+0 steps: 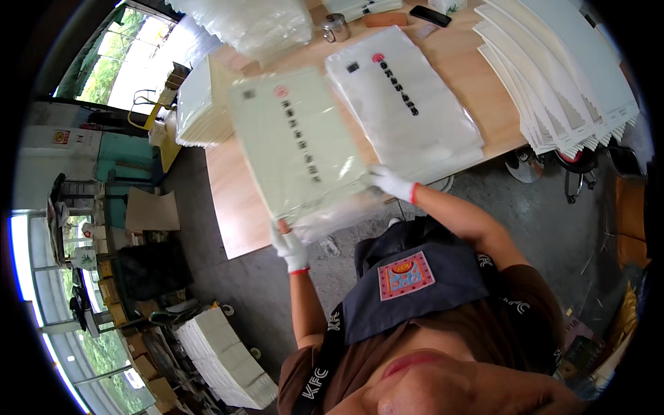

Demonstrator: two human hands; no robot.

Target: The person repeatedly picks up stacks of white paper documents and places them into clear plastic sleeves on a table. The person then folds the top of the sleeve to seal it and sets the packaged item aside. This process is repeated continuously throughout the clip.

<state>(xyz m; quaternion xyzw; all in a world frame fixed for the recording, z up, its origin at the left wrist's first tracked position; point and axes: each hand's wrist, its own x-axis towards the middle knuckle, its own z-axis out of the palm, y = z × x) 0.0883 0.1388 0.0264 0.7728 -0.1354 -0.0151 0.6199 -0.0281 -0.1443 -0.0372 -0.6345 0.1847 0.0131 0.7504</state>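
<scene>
A clear plastic bag with a pale sheet or stack inside lies at an angle on the table, its near end reaching past the front edge. Dark print, a red mark and a small dark square show on it. My left hand, in a white glove with a red cuff and a bare thumb tip, grips its near left corner. At the near right corner, my gloved right hand pinches the bag's edge. Loose transparent film hangs between the two hands. Just right lies a stack of printed clear bags.
Cream sheets are stacked at the table's left. Large white sheets fan out at the right. Farther back are a heap of clear plastic, a metal cup and a black phone. A white paper stack stands lower left.
</scene>
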